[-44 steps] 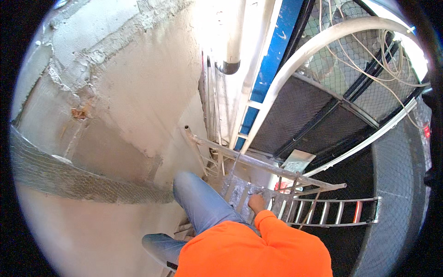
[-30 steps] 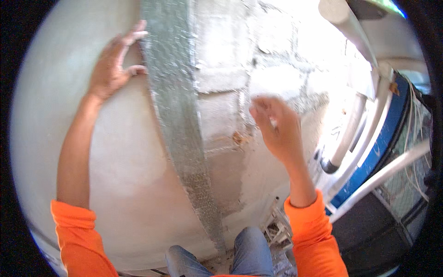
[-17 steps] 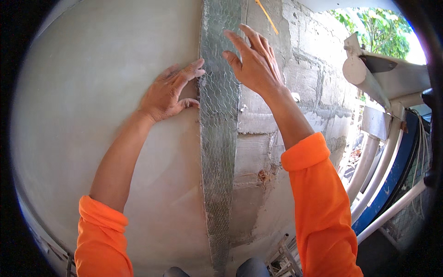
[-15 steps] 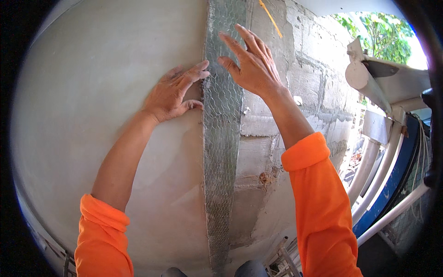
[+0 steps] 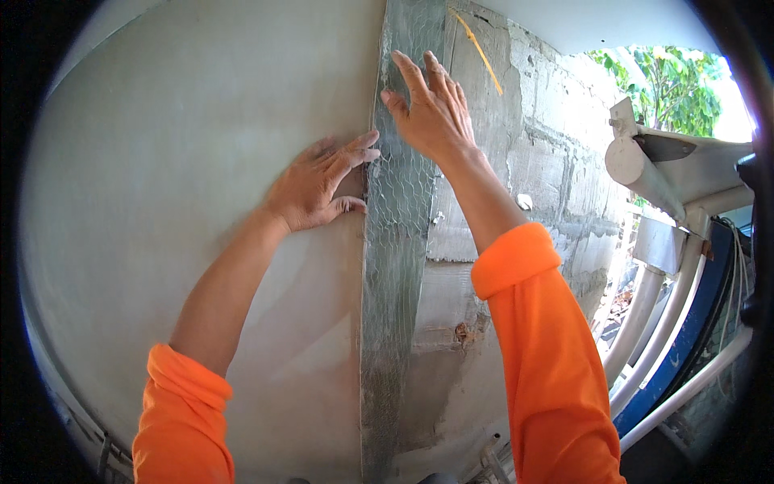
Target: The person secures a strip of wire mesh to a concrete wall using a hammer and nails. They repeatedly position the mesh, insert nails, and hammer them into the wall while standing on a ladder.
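Note:
A long strip of hexagonal wire mesh [image 5: 395, 242] runs down the joint between a smooth pale wall [image 5: 201, 121] and a rough block wall [image 5: 556, 173]. My left hand [image 5: 322, 184] is open against the smooth wall. Its fingertips and thumb reach the strip's left edge. Higher up, my right hand [image 5: 434, 113] is over the mesh with fingers stretched out and apart, holding nothing. Whether its palm presses on the strip, I cannot tell.
A yellow cord [image 5: 480, 52] hangs on the block wall near the top. At the right stand white metal pipes [image 5: 641, 165] and a blue curved frame [image 5: 677, 363]. Green leaves [image 5: 673, 89] show outside. Metal bars [image 5: 492, 460] lie low, near my knees.
My right hand has shifted left, further over the mesh strip. My left hand keeps its place at the strip's edge. The whole view has tilted slightly upward.

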Demonstrator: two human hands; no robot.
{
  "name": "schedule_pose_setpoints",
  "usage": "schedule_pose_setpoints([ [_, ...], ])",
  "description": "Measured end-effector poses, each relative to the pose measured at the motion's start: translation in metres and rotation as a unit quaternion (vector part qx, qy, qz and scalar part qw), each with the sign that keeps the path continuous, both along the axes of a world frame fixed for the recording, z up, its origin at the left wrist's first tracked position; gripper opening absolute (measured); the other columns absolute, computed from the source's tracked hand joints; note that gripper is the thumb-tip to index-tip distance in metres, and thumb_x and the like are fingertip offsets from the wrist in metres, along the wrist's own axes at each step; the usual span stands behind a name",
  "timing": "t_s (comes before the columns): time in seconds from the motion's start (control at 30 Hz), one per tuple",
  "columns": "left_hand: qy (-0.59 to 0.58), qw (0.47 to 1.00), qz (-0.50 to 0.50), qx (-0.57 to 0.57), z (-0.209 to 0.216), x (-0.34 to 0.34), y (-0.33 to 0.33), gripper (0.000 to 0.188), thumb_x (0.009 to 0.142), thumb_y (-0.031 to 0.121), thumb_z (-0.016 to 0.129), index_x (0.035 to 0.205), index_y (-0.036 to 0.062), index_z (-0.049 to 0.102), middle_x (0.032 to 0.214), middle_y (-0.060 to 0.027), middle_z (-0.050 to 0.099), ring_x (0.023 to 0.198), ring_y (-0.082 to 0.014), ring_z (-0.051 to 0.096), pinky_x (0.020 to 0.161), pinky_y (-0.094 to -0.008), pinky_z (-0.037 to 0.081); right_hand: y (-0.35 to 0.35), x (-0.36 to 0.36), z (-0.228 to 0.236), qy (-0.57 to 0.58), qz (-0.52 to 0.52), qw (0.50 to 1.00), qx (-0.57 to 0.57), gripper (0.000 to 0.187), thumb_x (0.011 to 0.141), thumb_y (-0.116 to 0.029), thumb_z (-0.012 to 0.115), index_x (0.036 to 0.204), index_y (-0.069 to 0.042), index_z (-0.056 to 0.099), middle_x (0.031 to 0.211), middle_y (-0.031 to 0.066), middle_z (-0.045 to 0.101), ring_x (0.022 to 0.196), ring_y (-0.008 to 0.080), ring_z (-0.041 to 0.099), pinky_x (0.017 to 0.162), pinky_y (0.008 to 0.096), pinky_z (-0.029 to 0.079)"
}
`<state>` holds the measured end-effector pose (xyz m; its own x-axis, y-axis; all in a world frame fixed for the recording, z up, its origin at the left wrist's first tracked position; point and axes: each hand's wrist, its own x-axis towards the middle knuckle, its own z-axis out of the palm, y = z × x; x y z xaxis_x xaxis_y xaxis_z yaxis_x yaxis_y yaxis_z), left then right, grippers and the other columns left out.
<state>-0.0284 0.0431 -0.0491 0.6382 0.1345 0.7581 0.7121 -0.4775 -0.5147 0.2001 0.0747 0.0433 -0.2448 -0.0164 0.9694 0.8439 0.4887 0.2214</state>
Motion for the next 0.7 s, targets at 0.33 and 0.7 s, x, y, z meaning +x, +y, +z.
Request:
schedule_pose_setpoints([
  [0.33, 0.004, 1.0, 0.014, -0.011, 0.002, 0.001, -0.002, 0.087, 0.082, 0.036, 0.083, 0.154, 0.019, 0.036, 0.172, 0.0002, 0.026, 0.15, -0.0253, 0.04, 0.127, -0.0514, 0.028, 0.009, -0.012, 0.016, -0.009, -0.037, 0.997, -0.06, 0.072, 0.103, -0.068, 0.039, 0.165, -0.033, 0.027, 0.174, 0.0162, 0.014, 0.161, 0.0365, 0.012, 0.13, 0.0519, 0.015],
  [0.7, -0.05, 0.968, -0.126, 0.209, 0.071, 0.031, -0.023, 0.044, 0.095, 0.023, 0.065, 0.136, 0.0084, 0.06, 0.137, -0.0119, 0.066, 0.126, -0.0323, 0.061, 0.107, -0.0492, 0.043, 0.001, -0.003, 0.027, -0.03, -0.053, 0.993, -0.103, 0.073, 0.102, -0.067, 0.044, 0.165, -0.035, 0.027, 0.174, 0.0128, 0.014, 0.161, 0.0329, 0.013, 0.13, 0.0477, 0.018],
])
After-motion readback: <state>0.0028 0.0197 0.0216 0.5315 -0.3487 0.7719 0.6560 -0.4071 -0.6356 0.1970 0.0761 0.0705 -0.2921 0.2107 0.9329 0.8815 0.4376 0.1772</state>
